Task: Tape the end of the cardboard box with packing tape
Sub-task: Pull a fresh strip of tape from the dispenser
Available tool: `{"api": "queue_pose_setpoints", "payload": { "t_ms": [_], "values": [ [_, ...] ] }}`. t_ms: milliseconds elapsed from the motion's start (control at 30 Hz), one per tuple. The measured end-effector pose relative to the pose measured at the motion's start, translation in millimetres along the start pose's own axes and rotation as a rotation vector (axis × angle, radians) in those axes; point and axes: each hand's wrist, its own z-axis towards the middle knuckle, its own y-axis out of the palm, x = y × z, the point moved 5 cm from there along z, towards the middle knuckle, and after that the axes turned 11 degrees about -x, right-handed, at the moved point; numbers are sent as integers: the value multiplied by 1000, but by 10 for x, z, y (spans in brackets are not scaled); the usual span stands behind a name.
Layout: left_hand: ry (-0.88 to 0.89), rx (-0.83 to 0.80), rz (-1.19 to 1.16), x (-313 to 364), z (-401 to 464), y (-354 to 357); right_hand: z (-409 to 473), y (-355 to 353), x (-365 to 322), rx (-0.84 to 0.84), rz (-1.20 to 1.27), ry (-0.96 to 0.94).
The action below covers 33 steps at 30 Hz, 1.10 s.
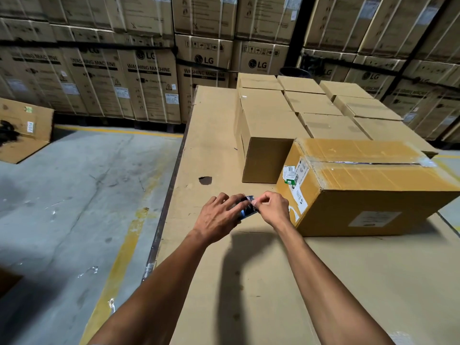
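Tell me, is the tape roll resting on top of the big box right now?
No, both hands, left and right, hold the tape roll beside the box.

Both bare forearms reach forward, wrists converging. The left hand [219,215] is palm-down with fingers curled around a small dark roll. The right hand [272,207] meets it, thumb and forefinger pinched together at the roll's edge.
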Motion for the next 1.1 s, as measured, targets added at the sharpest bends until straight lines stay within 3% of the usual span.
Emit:
{"api": "queue_pose_setpoints", "payload": {
  "t_ms": [200, 533, 733, 1100],
  "values": [
    [51, -89, -8, -4, -27, 4, 55, -106, 8, 4, 1, 7],
    [35, 6, -37, 63, 50, -144, 142, -187, -97, 46, -101, -53],
    [23, -28, -23, 47, 63, -142, 171, -182, -76, 68, -105, -71],
    [18, -21, -40, 76, 50, -222, 266, -260, 12, 67, 13, -49]
  ]
}}
